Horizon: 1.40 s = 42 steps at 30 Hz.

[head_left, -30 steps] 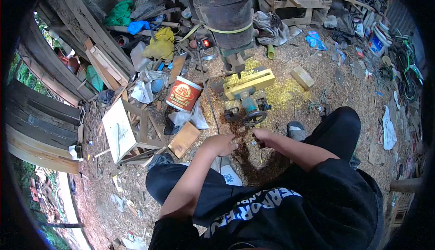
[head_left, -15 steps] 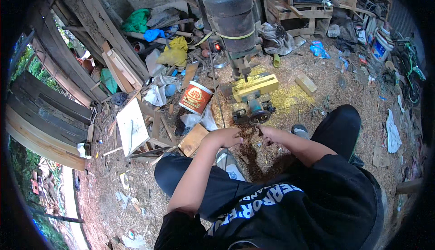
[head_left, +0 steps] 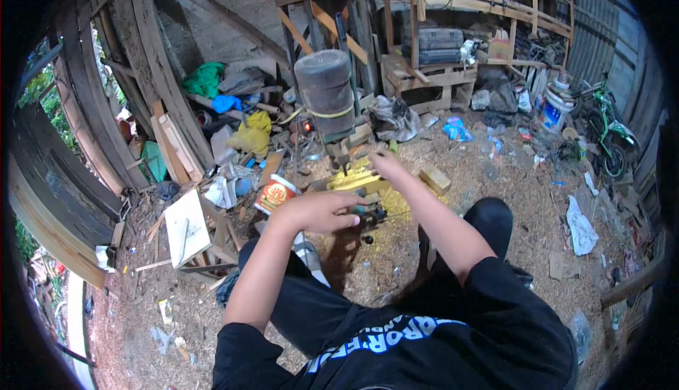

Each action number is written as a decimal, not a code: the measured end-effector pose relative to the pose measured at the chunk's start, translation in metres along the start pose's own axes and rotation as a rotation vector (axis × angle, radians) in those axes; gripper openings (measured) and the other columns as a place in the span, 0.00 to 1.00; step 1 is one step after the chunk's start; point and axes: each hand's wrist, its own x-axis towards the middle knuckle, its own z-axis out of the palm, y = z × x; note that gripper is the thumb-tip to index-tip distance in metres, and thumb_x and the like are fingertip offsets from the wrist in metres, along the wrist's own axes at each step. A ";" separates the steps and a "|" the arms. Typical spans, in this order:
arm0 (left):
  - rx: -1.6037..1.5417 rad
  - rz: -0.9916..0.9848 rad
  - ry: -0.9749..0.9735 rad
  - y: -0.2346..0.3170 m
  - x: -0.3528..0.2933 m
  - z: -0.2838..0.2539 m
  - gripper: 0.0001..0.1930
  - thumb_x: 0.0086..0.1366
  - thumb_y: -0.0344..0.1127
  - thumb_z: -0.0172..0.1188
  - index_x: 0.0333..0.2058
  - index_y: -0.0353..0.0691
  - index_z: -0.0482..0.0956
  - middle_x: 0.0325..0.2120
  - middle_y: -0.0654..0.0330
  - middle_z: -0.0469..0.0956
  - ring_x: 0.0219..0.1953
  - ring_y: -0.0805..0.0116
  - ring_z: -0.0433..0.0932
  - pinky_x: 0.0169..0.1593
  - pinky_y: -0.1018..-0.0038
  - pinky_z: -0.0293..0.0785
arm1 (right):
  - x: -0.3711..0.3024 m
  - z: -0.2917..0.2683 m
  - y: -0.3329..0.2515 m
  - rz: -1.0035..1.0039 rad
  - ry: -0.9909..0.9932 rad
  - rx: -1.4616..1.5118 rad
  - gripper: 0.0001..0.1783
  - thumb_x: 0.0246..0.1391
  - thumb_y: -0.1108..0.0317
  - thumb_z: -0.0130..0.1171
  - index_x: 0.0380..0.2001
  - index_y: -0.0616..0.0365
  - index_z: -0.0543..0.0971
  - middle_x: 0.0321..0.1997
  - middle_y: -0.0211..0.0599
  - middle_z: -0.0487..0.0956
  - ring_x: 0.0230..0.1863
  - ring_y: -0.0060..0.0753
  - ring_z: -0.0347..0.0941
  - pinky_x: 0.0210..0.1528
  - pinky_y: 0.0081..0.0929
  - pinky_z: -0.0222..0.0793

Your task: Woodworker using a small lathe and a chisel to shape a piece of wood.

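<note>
An upright drilling machine with a big dark motor (head_left: 325, 93) stands in front of me, its bit pointing down at a wooden block (head_left: 362, 180) lit yellow. My left hand (head_left: 318, 210) hangs over the near side of the machine's clamp, fingers stretched forward and thumb apart; it is open and holds nothing visible. Much of the clamp and its handwheel is hidden beneath this hand. My right hand (head_left: 386, 166) is at the right end of the block, its fingers partly bent. Whether it touches or grips the block cannot be made out.
A loose wood piece (head_left: 435, 179) lies on the sawdust right of the machine. To the left are a red and white bucket (head_left: 276, 194) and a wooden stand with a white top (head_left: 187, 227). Rags and plastic bags (head_left: 249, 135) pile up behind; a small green bicycle (head_left: 610, 132) is far right.
My right hand has moved from the handwheel forward to the block's right end. My left hand has moved forward over the clamp. The view has tilted up, showing more of the back wall.
</note>
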 end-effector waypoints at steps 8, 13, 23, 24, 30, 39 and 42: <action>-0.434 -0.214 -0.114 -0.106 0.075 -0.005 0.19 0.78 0.48 0.54 0.54 0.40 0.78 0.40 0.64 0.83 0.41 0.75 0.80 0.47 0.70 0.76 | 0.067 -0.031 -0.110 -0.311 0.056 0.688 0.16 0.69 0.54 0.54 0.47 0.53 0.79 0.43 0.30 0.83 0.41 0.26 0.79 0.42 0.25 0.72; -0.247 -0.181 -0.283 -0.116 0.122 0.016 0.26 0.75 0.58 0.54 0.52 0.39 0.79 0.40 0.56 0.85 0.41 0.64 0.81 0.48 0.67 0.77 | 0.134 -0.047 -0.183 -0.486 0.028 0.691 0.32 0.75 0.40 0.41 0.62 0.55 0.75 0.60 0.33 0.79 0.64 0.31 0.71 0.69 0.33 0.58; -0.333 -0.103 -0.160 -0.135 0.162 0.012 0.19 0.75 0.42 0.55 0.59 0.41 0.76 0.51 0.50 0.83 0.52 0.55 0.82 0.58 0.66 0.75 | 0.222 -0.071 -0.298 -0.404 -0.053 0.845 0.52 0.70 0.26 0.23 0.70 0.64 0.66 0.65 0.44 0.75 0.63 0.35 0.69 0.68 0.33 0.61; -0.342 -0.095 -0.168 -0.136 0.165 0.014 0.19 0.75 0.42 0.55 0.59 0.41 0.76 0.51 0.50 0.83 0.52 0.55 0.82 0.58 0.66 0.75 | 0.221 -0.075 -0.291 -0.491 -0.098 0.826 0.50 0.70 0.25 0.24 0.65 0.59 0.71 0.57 0.37 0.76 0.55 0.31 0.70 0.63 0.31 0.62; -0.079 -0.239 -0.298 -0.138 0.144 0.003 0.23 0.71 0.51 0.56 0.57 0.43 0.80 0.50 0.49 0.83 0.50 0.54 0.82 0.56 0.64 0.77 | 0.109 -0.076 -0.254 -0.686 -0.027 0.842 0.46 0.68 0.23 0.18 0.39 0.50 0.75 0.30 0.24 0.70 0.35 0.28 0.67 0.46 0.28 0.61; 0.157 -0.603 -0.394 -0.174 0.138 0.019 0.27 0.67 0.54 0.53 0.49 0.38 0.85 0.47 0.44 0.85 0.47 0.44 0.84 0.53 0.57 0.79 | 0.133 -0.086 -0.255 -0.778 -0.275 0.884 0.36 0.71 0.37 0.38 0.25 0.58 0.76 0.16 0.31 0.71 0.17 0.29 0.67 0.24 0.29 0.64; 0.117 -0.550 -0.388 -0.177 0.136 0.006 0.24 0.69 0.50 0.52 0.56 0.42 0.81 0.50 0.46 0.84 0.49 0.47 0.83 0.54 0.58 0.78 | 0.098 -0.080 -0.225 -0.810 -0.196 0.866 0.38 0.69 0.33 0.36 0.20 0.54 0.73 0.18 0.31 0.72 0.19 0.27 0.65 0.26 0.28 0.61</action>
